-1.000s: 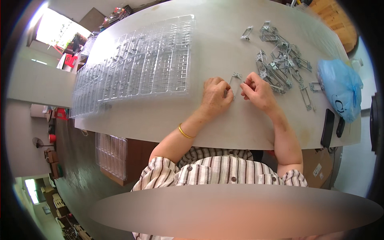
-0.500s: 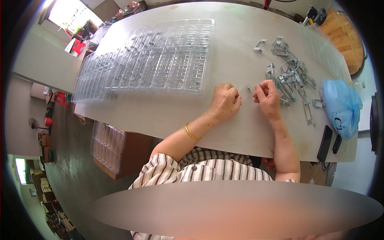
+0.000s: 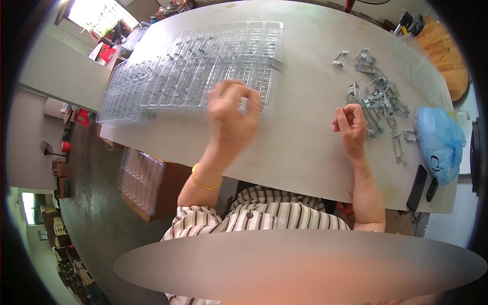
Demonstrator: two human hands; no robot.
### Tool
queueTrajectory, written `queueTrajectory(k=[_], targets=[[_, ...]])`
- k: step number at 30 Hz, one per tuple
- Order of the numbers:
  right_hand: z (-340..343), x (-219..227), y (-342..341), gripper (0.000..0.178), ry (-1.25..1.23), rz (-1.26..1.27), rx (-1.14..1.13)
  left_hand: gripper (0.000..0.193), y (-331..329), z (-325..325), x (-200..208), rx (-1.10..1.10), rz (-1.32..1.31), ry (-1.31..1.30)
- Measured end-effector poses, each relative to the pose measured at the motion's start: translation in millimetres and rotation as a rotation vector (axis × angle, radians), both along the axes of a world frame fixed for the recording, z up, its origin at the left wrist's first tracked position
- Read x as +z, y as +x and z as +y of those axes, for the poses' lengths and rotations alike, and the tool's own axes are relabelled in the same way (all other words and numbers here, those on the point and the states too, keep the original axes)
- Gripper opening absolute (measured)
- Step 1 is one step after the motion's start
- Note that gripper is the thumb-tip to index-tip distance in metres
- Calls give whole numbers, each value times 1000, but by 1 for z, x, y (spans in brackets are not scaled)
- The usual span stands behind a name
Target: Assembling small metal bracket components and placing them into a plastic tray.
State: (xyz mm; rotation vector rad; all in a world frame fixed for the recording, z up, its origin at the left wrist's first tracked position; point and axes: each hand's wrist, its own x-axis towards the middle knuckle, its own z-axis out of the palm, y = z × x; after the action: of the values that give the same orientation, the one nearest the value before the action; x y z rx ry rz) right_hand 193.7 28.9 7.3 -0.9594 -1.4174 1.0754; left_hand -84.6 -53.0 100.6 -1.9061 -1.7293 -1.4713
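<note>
My left hand (image 3: pixel 234 114), with a yellow bangle (image 3: pixel 205 180) on its wrist, is raised at the near right edge of the clear plastic trays (image 3: pixel 168 105). Its fingers are bent together but smeared by motion, hiding what they hold. Past them, a blurred grey metal-looking piece (image 3: pixel 274 65) shows by the tray edge; whether it touches the hand is unclear. My right hand (image 3: pixel 352 124) rests over the table, fingers curled and thumb against them. Whatever is inside is hidden. Just right of it lies a tangled pile of small metal frames (image 3: pixel 384 96).
A lone metal frame (image 3: pixel 341 59) lies beyond the pile. On the right are a blue plastic bag (image 3: pixel 439 145), a black phone (image 3: pixel 417 188) and a small black object (image 3: pixel 432 189). Below the table's left side, a clear tray (image 3: pixel 142 180) leans on a brown box (image 3: pixel 175 185).
My left hand has moved left and up from beside the right hand to the trays. The thin metal frame between my hands has left that spot. My right hand stays near the pile.
</note>
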Motion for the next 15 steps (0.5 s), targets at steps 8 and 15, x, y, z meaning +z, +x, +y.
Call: queueTrajectory(k=[8,15], targets=[[-2,-5,2,16,19,-133,85,15,-98,15,-9,373,109,-125],[-4,-4,-1,16,33,-138,76,17,-117,27,-21,435,180,-300]])
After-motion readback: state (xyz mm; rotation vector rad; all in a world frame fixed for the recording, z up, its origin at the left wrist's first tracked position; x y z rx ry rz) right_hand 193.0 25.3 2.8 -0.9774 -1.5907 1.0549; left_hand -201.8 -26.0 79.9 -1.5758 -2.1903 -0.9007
